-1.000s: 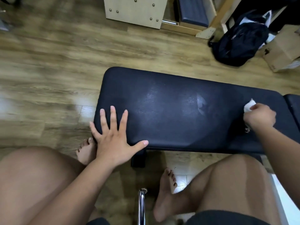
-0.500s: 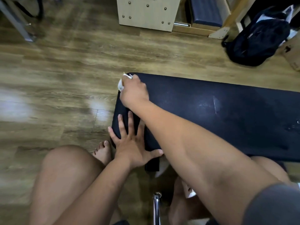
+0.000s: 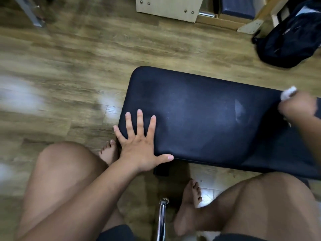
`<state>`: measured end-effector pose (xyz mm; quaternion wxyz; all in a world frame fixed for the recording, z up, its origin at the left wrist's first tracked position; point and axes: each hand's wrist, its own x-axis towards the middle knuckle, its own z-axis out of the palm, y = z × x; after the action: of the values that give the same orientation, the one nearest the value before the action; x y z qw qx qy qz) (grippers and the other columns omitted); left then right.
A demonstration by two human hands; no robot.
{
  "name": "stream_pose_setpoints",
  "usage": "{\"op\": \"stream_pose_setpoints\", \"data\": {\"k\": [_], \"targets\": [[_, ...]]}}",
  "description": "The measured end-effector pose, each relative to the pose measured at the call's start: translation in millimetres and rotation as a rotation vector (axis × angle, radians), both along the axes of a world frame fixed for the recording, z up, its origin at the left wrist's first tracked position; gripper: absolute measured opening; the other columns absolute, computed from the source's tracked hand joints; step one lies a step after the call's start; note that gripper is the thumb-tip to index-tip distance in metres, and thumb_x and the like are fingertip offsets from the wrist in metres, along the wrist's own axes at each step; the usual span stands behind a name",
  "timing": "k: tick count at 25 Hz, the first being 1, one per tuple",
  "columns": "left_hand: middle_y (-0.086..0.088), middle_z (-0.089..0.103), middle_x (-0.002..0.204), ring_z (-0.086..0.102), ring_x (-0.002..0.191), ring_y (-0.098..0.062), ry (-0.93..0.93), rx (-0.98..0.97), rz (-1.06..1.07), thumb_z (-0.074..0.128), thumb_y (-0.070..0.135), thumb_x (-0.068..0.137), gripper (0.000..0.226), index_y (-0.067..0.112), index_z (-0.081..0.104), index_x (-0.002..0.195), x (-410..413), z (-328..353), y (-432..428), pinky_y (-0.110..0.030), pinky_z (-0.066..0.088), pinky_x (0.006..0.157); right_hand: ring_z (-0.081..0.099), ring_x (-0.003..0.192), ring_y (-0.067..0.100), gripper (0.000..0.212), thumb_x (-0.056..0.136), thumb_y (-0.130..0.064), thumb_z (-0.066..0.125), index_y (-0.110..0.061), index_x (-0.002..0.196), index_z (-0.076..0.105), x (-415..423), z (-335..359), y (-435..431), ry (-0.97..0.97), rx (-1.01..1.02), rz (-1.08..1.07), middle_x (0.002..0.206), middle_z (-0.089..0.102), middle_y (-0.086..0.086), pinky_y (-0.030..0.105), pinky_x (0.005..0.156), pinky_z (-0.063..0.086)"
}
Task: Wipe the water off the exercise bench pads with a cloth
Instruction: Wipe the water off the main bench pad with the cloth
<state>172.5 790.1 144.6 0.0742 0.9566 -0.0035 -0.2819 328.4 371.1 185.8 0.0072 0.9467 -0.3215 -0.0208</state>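
Pressing flat on the bench pad (image 3: 199, 119), the left hand (image 3: 139, 146) sits at the pad's 8 o'clock corner. Its fingers (image 3: 139, 119) are spread wide and straight, and the thumb stretches along the near edge toward 3 o'clock. The dark pad lies across the middle of the view and runs out past the 3 o'clock edge, with a pale mark on its surface toward that side.

At that end, between 2 and 3 o'clock, the right hand (image 3: 298, 106) is blurred. Its fingers look curled round a white cloth (image 3: 288, 92), which pokes out above the knuckles at the pad's far edge. Whether the cloth touches the pad cannot be told.

Bare knees (image 3: 66, 167) fill 7 and 5 o'clock, and bare feet (image 3: 191, 197) rest on the wood floor (image 3: 78, 58) by the pad's near edge. A chrome tube (image 3: 162, 221) stands at 6 o'clock. A dark backpack (image 3: 291, 37) lies on the floor at 1 o'clock, and a pale wooden box (image 3: 168, 7) sits at 12 o'clock.
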Motion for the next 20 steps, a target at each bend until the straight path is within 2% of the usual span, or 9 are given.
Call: {"op": "stream_pose_setpoints", "data": {"k": [2,4,6,8,10,12,15,18,20], "targets": [[-0.011,-0.057,0.141,-0.051,0.129,-0.042,-0.005,0.008,0.005,0.037,0.098,0.061,0.130,0.031,-0.037,0.144,2.0,-1.4,-1.1,-0.074,-0.014,0.107,0.062,0.097,0.044,0.011,0.080,-0.009,0.051,-0.004,0.087,0.057,28.1,-10.9,77.7,-0.022,0.044,0.218,0.100,0.065,0.026,0.041,0.077,0.050],[-0.012,-0.056,0.142,-0.050,0.130,-0.043,0.001,0.005,0.006,0.037,0.098,0.061,0.130,0.031,-0.036,0.144,0.3,1.0,-1.7,-0.074,-0.013,0.107,0.063,0.099,0.039,0.024,0.085,-0.002,0.045,-0.003,0.102,0.063,47.1,-23.9,183.9,-0.063,0.127,0.447,0.106,0.065,0.021,0.038,0.077,0.049],[-0.012,-0.054,0.144,-0.049,0.131,-0.043,-0.010,0.005,0.005,0.037,0.097,0.061,0.129,0.031,-0.035,0.145,-0.6,1.6,-0.9,-0.074,-0.012,0.107,0.060,0.104,0.034,0.034,0.088,-0.003,0.041,-0.010,0.114,0.061,49.0,-28.4,288.6,-0.095,0.211,0.651,0.114,0.063,0.016,0.035,0.082,0.048],[-0.012,-0.053,0.144,-0.048,0.131,-0.043,0.015,0.027,-0.003,0.038,0.096,0.062,0.129,0.030,-0.035,0.145,0.9,4.1,-1.0,-0.074,-0.012,0.107,0.055,0.109,0.030,0.034,0.089,-0.004,0.041,-0.015,0.117,0.058,32.8,-26.3,369.0,-0.083,0.217,0.856,0.118,0.057,0.013,0.034,0.083,0.045],[-0.013,-0.053,0.145,-0.050,0.129,-0.044,0.063,0.051,-0.014,0.038,0.093,0.065,0.127,0.028,-0.035,0.145,4.5,4.8,-1.8,-0.074,-0.014,0.106,0.050,0.110,0.029,0.032,0.090,-0.006,0.043,-0.016,0.115,0.059,13.3,-22.9,407.0,-0.044,0.225,1.050,0.116,0.055,0.011,0.033,0.078,0.041],[-0.013,-0.051,0.146,-0.052,0.127,-0.044,0.116,0.040,-0.006,0.039,0.093,0.066,0.126,0.028,-0.033,0.146,6.0,6.3,-1.3,-0.074,-0.018,0.105,0.050,0.110,0.028,0.027,0.092,-0.011,0.046,-0.017,0.114,0.062,-9.5,-24.1,396.9,-0.023,0.313,1.173,0.116,0.056,0.009,0.033,0.074,0.040],[-0.010,-0.056,0.142,-0.053,0.127,-0.041,0.098,0.006,0.007,0.043,0.094,0.063,0.130,0.031,-0.034,0.146,7.8,6.1,-0.8,-0.073,-0.020,0.105,0.055,0.107,0.030,0.023,0.088,-0.015,0.057,-0.014,0.108,0.067,-64.9,-32.7,314.3,-0.202,0.519,1.011,0.115,0.060,0.009,0.034,0.083,0.046],[-0.007,-0.056,0.143,-0.050,0.130,-0.040,0.067,-0.014,0.026,0.044,0.095,0.062,0.130,0.034,-0.037,0.144,5.9,10.9,-0.7,-0.072,-0.017,0.107,0.060,0.092,0.033,0.018,0.085,-0.012,0.062,-0.012,0.102,0.069,-121.8,-31.8,201.7,-0.310,0.436,0.799,0.100,0.060,0.010,0.036,0.076,0.050],[-0.007,-0.051,0.147,-0.046,0.134,-0.040,0.041,-0.013,0.022,0.043,0.095,0.062,0.129,0.034,-0.034,0.146,1.3,13.5,-3.2,-0.071,-0.014,0.109,0.059,0.094,0.035,0.019,0.088,-0.014,0.059,-0.012,0.105,0.067,-147.8,-22.9,132.9,-0.276,0.333,0.610,0.103,0.059,0.011,0.037,0.078,0.048]]}}
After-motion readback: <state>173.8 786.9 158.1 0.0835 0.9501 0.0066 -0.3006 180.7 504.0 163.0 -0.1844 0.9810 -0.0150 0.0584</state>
